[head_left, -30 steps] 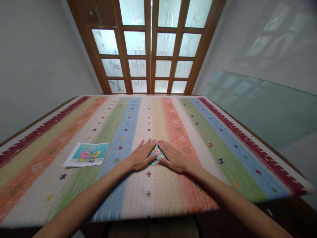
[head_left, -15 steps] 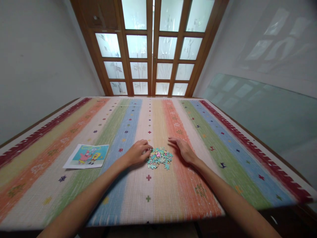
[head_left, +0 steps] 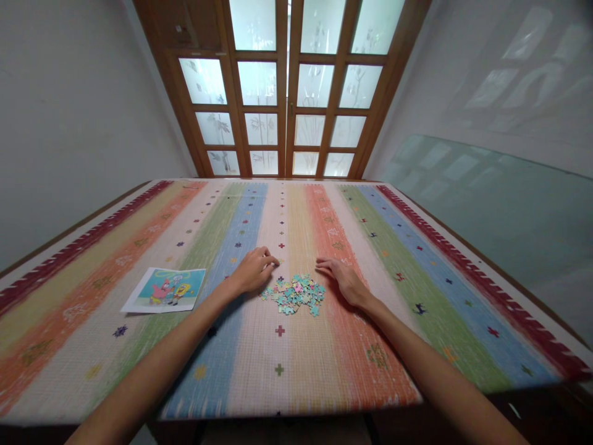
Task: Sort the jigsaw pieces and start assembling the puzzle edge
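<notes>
A pile of small jigsaw puzzle pieces, mostly teal with bits of pink and yellow, lies on the striped tablecloth. Some pieces are spread toward its left side. Just beyond the pile's upper left edge is my left hand, its fingers loosely bent and slightly apart, with no piece visible in them. My right hand rests on its side at the right of the pile, fingers stretched toward the middle and holding nothing. To the left of my left forearm lies a picture sheet of cartoon characters.
The tablecloth covers a long table, whose front edge runs close below my forearms. A glass-paned wooden door stands at the far end. White walls flank both sides, with a pale green glass panel on the right.
My left hand has moved up and left, away from the pile. Several puzzle pieces now lie spread at the pile's left side. My right hand has hardly moved.
</notes>
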The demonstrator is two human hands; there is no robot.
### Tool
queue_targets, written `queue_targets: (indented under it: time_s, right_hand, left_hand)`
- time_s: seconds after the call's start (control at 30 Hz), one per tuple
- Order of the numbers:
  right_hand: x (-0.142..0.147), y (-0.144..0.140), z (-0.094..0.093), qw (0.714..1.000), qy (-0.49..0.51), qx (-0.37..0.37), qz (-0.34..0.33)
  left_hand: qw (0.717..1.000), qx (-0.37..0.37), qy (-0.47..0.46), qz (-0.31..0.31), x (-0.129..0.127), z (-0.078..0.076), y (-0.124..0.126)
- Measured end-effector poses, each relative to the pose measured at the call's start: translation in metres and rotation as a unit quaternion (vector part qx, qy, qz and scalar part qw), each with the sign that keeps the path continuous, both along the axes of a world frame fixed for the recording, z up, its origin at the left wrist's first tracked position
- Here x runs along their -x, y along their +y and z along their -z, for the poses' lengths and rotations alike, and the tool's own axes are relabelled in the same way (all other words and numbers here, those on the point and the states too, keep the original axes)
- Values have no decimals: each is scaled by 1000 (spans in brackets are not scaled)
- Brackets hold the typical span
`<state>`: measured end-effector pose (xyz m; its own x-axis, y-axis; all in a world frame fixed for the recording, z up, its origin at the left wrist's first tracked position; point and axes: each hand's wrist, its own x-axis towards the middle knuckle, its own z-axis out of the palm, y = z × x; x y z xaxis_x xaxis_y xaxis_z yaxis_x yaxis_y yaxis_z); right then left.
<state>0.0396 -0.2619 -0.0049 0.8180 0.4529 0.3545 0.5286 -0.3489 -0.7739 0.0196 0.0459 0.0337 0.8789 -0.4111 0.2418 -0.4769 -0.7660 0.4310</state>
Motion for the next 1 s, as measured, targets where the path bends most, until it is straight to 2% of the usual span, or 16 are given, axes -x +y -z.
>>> queue_targets:
  time_s: [0.17, 0.33, 0.5, 0.67, 0.73, 0.87, 1.0]
  right_hand:
    - [1, 0, -1, 1000, 1, 12, 3]
    - [2, 1, -3, 1000, 4, 15, 7]
    - [0, 0, -1, 1000, 3, 20, -9]
    - [1, 0, -4, 999, -11, 33, -10]
    - [1, 0, -5, 999, -16, 42, -10]
    - [2, 1, -5, 997, -37, 60, -18]
    - [2, 2, -5, 997, -51, 56, -19]
  left_hand:
    - [999, 0, -16, -43, -16, 3, 18]
    - [997, 46, -3, -65, -22, 2, 30]
    - [991, 99, 6, -86, -22, 4, 33]
    - [989, 110, -4, -103, -18, -1, 30]
    - [989, 116, -7, -88, -13, -7, 27]
    - [994, 110, 11, -12, 10, -18, 15]
    - [996, 86, 30, 8, 38, -19, -1]
